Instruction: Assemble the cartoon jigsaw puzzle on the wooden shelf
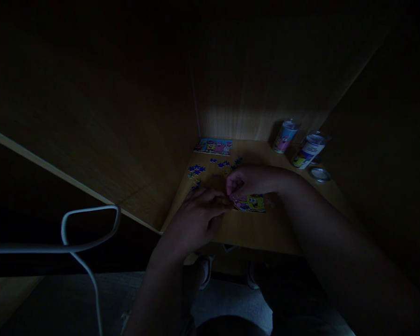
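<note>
A: Specify the near zone.
B: A white cable [28, 249] loops at left. Shoes [205, 271] show below the wooden tabletop [252, 231].

A: Hand status?
B: Left hand [198, 212]: back upward, fingers extended to the left end of the SpongeBob jigsaw puzzle [255, 203], which lies near the tabletop's front edge. Right hand [243, 181]: fingers curled toward the thumb above that same end. Whether either grips a piece cannot be told; the area is dark.

A: Beyond the hands?
B: Loose jigsaw pieces [197, 169] lie in clusters. At right, a round lid [320, 174] lies near two printed cylindrical canisters [308, 150]. A cartoon picture card [213, 146] lies by the rear wooden panel [252, 112].
</note>
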Available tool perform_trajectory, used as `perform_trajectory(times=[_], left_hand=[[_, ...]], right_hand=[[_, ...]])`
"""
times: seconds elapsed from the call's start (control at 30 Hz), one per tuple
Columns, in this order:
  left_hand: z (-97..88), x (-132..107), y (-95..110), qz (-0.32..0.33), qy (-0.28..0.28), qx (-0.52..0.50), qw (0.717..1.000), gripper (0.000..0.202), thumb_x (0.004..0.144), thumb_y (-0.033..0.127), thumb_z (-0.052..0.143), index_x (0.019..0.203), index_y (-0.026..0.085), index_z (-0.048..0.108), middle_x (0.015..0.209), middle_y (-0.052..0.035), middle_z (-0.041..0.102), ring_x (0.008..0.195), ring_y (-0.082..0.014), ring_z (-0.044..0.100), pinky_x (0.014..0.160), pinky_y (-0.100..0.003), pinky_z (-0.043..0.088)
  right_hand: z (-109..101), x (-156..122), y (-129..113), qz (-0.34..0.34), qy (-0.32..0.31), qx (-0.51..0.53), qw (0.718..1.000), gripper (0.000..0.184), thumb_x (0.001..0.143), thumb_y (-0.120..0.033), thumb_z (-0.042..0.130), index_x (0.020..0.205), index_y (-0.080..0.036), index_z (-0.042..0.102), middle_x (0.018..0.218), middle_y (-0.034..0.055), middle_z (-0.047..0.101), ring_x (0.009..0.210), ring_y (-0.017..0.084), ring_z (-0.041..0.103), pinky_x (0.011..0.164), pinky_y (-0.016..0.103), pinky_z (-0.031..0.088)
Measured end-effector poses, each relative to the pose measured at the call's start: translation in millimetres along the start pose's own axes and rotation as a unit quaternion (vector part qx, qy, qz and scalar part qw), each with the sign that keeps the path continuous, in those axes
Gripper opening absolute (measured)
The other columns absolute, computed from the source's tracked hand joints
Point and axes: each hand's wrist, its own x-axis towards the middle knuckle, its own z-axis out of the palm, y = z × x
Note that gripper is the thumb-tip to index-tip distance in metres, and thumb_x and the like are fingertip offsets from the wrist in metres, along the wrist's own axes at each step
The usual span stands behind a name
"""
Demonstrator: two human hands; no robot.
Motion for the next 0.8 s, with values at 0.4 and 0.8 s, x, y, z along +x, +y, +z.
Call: perform_trajectory(times=[0.4, 0.8], left_hand=[[1.5, 0.2, -2.3, -0.011, -0.002, 0.002, 1.0, 0.053, 0.099, 0.007, 0.067, 0.136, 0.042, 0.08, 0.125, -0.0028, 0.075, 0.121, -0.0271, 0.065, 0.11, -0.051, 0.055], [-0.4, 2.0, -0.7, -0.007, -0.003, -0.005, 1.0, 0.052, 0.098, 0.006, 0.067, 0.134, 0.041, 0.08, 0.126, -0.0023, 0.075, 0.121, -0.0263, 0.066, 0.11, -0.051, 0.055]], right_hand=[[0.5, -1.1, 0.3, 0.01, -0.001, -0.004, 1.0, 0.012, 0.085, -0.029, 0.082, 0.093, -0.023, 0.075, 0.088, 0.0008, 0.081, 0.08, 0.017, 0.074, 0.071, 0.028, 0.052], [4.5, 3.0, 3.0, 0.001, 0.006, -0.038, 0.999, 0.011, 0.084, -0.022, 0.078, 0.095, -0.022, 0.074, 0.091, 0.0007, 0.08, 0.082, 0.016, 0.073, 0.07, 0.026, 0.051]])
